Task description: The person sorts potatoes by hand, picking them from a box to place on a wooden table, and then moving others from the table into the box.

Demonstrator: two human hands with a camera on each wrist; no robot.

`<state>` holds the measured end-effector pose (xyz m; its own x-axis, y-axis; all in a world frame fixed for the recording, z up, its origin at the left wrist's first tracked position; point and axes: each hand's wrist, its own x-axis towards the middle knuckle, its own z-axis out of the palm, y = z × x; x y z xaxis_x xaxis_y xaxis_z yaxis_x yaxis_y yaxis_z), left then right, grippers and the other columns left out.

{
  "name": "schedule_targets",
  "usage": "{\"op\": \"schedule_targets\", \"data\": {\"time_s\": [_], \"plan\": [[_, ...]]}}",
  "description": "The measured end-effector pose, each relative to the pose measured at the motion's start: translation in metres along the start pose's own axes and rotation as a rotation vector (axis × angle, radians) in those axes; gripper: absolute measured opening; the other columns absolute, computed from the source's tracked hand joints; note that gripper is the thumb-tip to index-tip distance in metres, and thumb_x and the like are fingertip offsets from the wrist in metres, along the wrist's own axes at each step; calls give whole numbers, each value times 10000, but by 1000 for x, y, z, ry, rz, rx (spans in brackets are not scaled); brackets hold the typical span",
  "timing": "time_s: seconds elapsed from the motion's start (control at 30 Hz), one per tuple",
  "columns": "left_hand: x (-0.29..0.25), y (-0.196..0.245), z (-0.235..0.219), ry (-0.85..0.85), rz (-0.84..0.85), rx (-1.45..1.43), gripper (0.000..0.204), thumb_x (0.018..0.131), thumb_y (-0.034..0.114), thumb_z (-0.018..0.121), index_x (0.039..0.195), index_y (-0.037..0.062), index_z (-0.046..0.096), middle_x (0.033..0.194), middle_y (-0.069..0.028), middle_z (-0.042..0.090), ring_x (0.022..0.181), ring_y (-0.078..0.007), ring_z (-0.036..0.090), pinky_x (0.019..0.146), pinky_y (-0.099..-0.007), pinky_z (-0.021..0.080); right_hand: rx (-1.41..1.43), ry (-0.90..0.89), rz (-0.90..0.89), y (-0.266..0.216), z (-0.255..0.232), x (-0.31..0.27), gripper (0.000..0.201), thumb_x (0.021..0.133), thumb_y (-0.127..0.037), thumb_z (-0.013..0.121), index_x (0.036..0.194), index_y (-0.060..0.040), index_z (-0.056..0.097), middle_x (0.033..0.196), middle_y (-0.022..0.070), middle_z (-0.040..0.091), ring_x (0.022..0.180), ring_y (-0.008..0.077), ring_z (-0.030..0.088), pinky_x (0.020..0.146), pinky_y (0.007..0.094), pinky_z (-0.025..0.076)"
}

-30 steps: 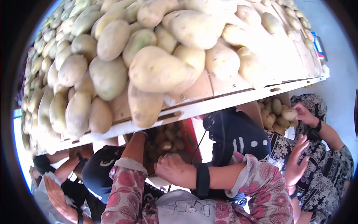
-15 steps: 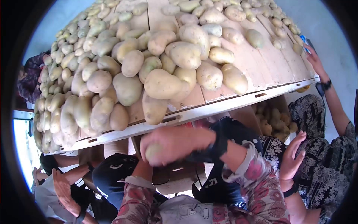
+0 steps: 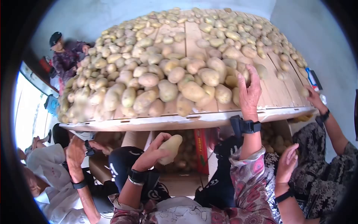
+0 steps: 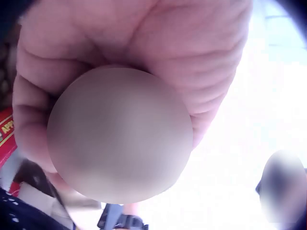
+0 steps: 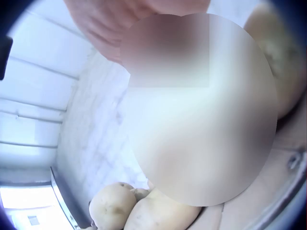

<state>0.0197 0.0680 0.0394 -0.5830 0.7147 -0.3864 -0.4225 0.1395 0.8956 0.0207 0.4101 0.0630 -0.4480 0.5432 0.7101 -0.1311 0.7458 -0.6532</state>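
A wooden table (image 3: 194, 41) with a white edge (image 3: 160, 126) carries a wide spread of potatoes (image 3: 192, 92), against a pale wall (image 3: 97, 22). The left hand (image 3: 150, 154) grips a single potato (image 3: 172, 149) just in front of the edge. The right hand (image 3: 250, 96) hangs over the table, thumb and finger spread (whether it touches a potato, I cannot tell). Only the right wrist view, partly blurred, shows white panels (image 5: 31, 91).

I see yellowish-tan potatoes (image 3: 192, 90), pale brown boards (image 3: 275, 99), a whitish near edge (image 3: 220, 117), pinkish-red-and-grey patterned sleeves (image 3: 243, 183), and black-and-white floral clothing (image 3: 315, 175) at right
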Motion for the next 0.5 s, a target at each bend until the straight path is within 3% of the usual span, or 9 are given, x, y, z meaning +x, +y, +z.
{"op": "schedule_targets", "data": {"time_s": [0.03, 0.07, 0.1, 0.13, 0.2, 0.3, 0.37, 0.47, 0.5], "plan": [[-7, 9, -4, 0, 80, -144, 644, 699, 300, 667, 1221, 89, 355, 1035, -126, 527, 855, -209, 581, 667, -297, 506, 25, 8, -11, 3, 6, -1, 297, 847, -152, 569, 1097, 5, 539, 1089, 199, 556, 1035, 342, 526, 907, 381, 404], [-13, 18, -10, -3, 164, -130, 691, 685, 391, 666, 1224, 95, 348, 1015, -165, 531, 759, -238, 600, 609, -298, 510, -84, -125, -37, 14, 12, -6, 294, 851, -168, 567, 1094, -3, 552, 1102, 200, 556, 1048, 354, 518, 908, 396, 402], [-18, 23, -24, -95, 251, -202, 611, 753, 318, 633, 1230, 63, 349, 1079, -174, 515, 852, -236, 589, 671, -338, 521, -197, -259, -66, 13, 16, -7, 293, 854, -184, 565, 1091, -12, 565, 1114, 201, 556, 1062, 366, 511, 909, 411, 400], [-20, 25, -34, -87, 289, -272, 621, 762, 338, 624, 1244, 64, 344, 1071, -187, 519, 824, -237, 594, 644, -333, 523, -142, -371, 28, 12, 18, -11, 283, 867, -198, 543, 1080, -16, 584, 1139, 218, 546, 1083, 378, 496, 909, 427, 394], [-22, 25, -45, 22, 410, -356, 628, 815, 418, 548, 1279, 50, 340, 1063, -199, 529, 759, -233, 602, 554, -300, 508, -205, -329, 36, 7, 21, -10, 287, 875, -200, 529, 1086, -12, 579, 1140, 222, 545, 1084, 377, 495, 911, 428, 392], [-20, 2, -69, 39, 335, -650, 609, 857, 473, 447, 1265, 28, 376, 1049, -195, 539, 723, -219, 587, 497, -255, 466, -296, -294, 12, 6, 16, -11, 271, 894, -188, 493, 1080, -8, 576, 1129, 220, 551, 1078, 362, 505, 908, 417, 394], [-15, -8, -73, 34, 322, -741, 611, 884, 514, 349, 1226, 14, 425, 1004, -182, 550, 665, -200, 554, 447, -226, 413, -26, -81, -119, -20, 17, -14, 221, 890, -147, 495, 1041, -11, 582, 1097, 197, 569, 1043, 333, 530, 892, 383, 406], [-2, -7, -65, -57, 335, -769, 574, 894, 507, 331, 1171, 22, 465, 914, -174, 545, 566, -170, 497, 371, -207, 343, 164, -183, -198, -66, 24, -37, 165, 882, -103, 500, 994, -16, 584, 1036, 168, 588, 973, 286, 558, 855, 341, 424], [1, -8, -64, -47, 328, -762, 565, 896, 502, 326, 1157, 24, 473, 906, -189, 537, 529, -164, 489, 360, -203, 355, 321, -298, 13, -76, 28, -53, 119, 882, -83, 504, 948, -15, 576, 934, 112, 607, 878, 202, 577, 777, 293, 448]]}}
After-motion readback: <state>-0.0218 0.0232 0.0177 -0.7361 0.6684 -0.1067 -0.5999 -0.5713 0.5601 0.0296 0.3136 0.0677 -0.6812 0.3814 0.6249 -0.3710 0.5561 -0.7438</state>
